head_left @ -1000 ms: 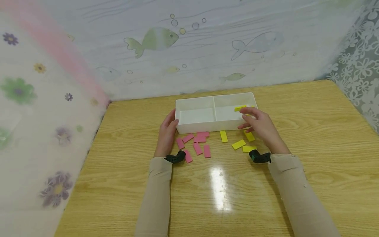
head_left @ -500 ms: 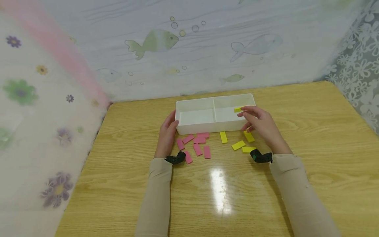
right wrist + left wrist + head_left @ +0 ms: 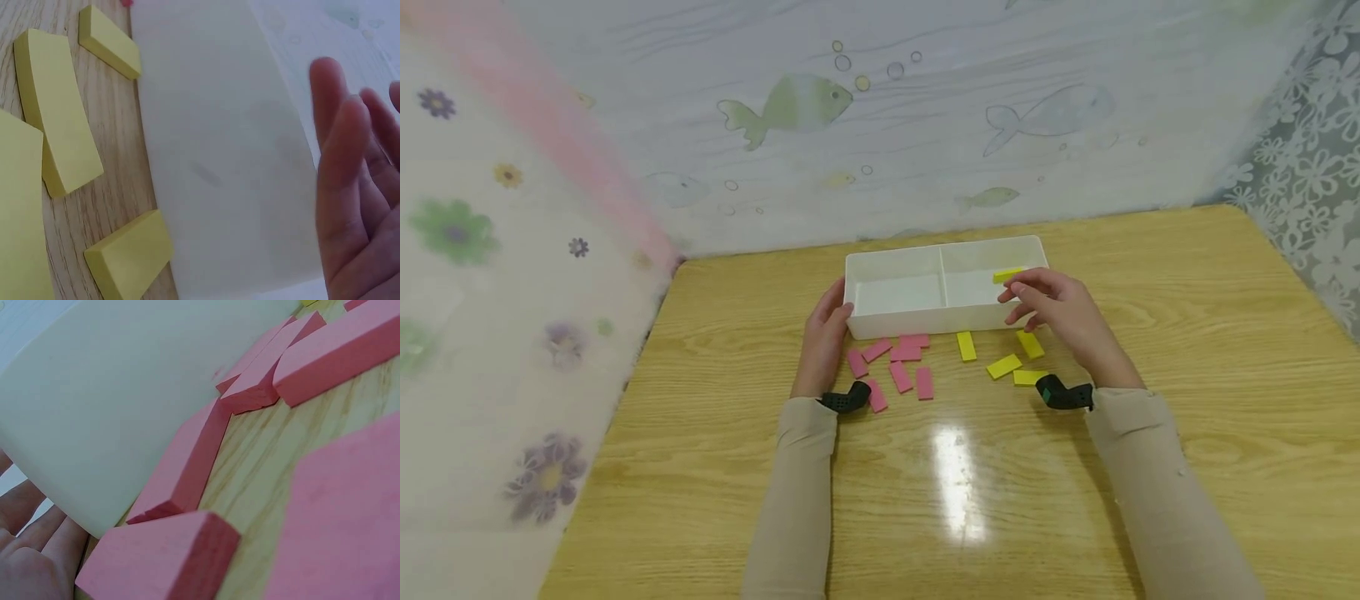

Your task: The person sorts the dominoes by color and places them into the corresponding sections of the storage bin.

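Observation:
A white two-compartment box [image 3: 917, 322] stands on the table, its front wall filling much of both wrist views. My left hand [image 3: 822, 346] rests against the box's left end, thumb by the front corner; in the left wrist view its fingers [image 3: 53, 534] look straight and loose. Over the right compartment hovers my right hand [image 3: 1067, 317], fingers loosely bent, with nothing seen between them. A yellow block [image 3: 1007, 275] is inside that compartment, just beyond the fingertips. Several yellow blocks [image 3: 1003, 367] lie before the box on the right, several pink blocks [image 3: 901, 377] on the left.
The wood-grain table [image 3: 895, 517] reaches back to a wall covering [image 3: 917, 183] printed with fish, close behind the box. A flowered covering [image 3: 535, 333] hangs at the left. Each wrist wears a black camera mount [image 3: 846, 398].
My right hand has shifted slightly, its fingertips moving a little over the box's right compartment. The left hand stays at the box's left end, and the blocks on the table look unmoved.

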`<move>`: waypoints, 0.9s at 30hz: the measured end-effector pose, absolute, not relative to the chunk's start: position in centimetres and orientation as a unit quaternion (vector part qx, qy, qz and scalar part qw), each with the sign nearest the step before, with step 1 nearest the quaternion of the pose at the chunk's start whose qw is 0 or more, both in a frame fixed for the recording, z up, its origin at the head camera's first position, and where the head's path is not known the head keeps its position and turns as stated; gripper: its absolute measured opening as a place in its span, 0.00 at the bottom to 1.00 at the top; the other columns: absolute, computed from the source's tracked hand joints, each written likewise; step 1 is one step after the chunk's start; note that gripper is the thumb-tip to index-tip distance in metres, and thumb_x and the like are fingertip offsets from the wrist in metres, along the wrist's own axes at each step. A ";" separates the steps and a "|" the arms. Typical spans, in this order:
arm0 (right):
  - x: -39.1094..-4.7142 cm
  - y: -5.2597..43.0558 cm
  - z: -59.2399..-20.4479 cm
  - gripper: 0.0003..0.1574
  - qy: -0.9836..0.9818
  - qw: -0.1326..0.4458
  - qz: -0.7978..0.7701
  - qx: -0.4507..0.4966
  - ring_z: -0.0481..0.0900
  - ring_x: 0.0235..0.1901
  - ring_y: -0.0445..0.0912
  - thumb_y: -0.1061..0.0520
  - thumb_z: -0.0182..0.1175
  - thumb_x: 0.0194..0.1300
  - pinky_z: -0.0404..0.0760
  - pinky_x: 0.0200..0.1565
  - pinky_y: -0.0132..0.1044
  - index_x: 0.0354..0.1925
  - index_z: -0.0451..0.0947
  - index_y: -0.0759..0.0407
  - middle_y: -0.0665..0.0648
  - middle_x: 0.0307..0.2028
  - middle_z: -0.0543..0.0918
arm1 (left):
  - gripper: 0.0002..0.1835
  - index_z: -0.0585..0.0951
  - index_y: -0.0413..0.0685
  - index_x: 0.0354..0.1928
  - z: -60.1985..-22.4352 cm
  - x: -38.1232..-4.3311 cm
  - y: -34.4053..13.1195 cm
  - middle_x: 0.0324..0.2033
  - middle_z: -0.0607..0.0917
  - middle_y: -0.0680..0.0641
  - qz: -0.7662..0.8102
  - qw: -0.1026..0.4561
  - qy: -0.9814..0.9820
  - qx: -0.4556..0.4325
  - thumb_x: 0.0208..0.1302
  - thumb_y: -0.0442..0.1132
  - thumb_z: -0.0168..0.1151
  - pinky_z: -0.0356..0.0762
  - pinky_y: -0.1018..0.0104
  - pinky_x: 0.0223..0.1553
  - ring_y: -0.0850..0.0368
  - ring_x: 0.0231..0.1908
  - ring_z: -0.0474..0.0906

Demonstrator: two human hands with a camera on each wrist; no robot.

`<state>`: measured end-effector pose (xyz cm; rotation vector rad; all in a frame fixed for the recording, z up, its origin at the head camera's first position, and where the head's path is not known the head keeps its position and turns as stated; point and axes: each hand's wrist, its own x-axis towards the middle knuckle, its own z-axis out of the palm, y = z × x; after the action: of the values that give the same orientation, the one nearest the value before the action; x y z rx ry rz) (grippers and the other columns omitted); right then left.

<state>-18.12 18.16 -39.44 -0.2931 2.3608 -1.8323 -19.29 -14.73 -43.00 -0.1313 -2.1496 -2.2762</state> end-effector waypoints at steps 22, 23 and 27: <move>-17.9 15.6 -41.2 0.23 0.868 0.203 -0.416 -0.181 0.79 0.36 0.48 0.53 0.51 0.65 0.78 0.32 0.39 0.55 0.68 0.62 0.60 0.45 0.78 | 0.26 0.59 0.44 0.65 -42.8 -19.4 -14.6 0.63 0.61 0.43 -0.731 0.002 -0.681 -0.049 0.65 0.38 0.47 0.57 0.58 0.59 0.48 0.62 0.55; -17.8 15.4 -41.1 0.23 0.871 0.199 -0.412 -0.180 0.79 0.36 0.48 0.53 0.51 0.65 0.78 0.32 0.38 0.55 0.68 0.62 0.60 0.44 0.78 | 0.26 0.59 0.44 0.65 -42.9 -19.4 -14.6 0.63 0.61 0.43 -0.731 0.002 -0.681 -0.049 0.65 0.38 0.47 0.57 0.58 0.59 0.48 0.62 0.55; -17.8 14.8 -40.9 0.23 0.885 0.185 -0.387 -0.179 0.78 0.36 0.48 0.52 0.50 0.65 0.77 0.34 0.38 0.55 0.68 0.62 0.60 0.44 0.78 | 0.26 0.59 0.45 0.65 -43.0 -19.5 -14.8 0.63 0.61 0.44 -0.725 0.005 -0.687 -0.051 0.66 0.38 0.47 0.58 0.57 0.59 0.49 0.62 0.56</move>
<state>-17.81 14.79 -40.94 -0.5054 2.4958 -1.0903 -19.47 -14.84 -42.98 -0.1608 -2.1515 -2.2697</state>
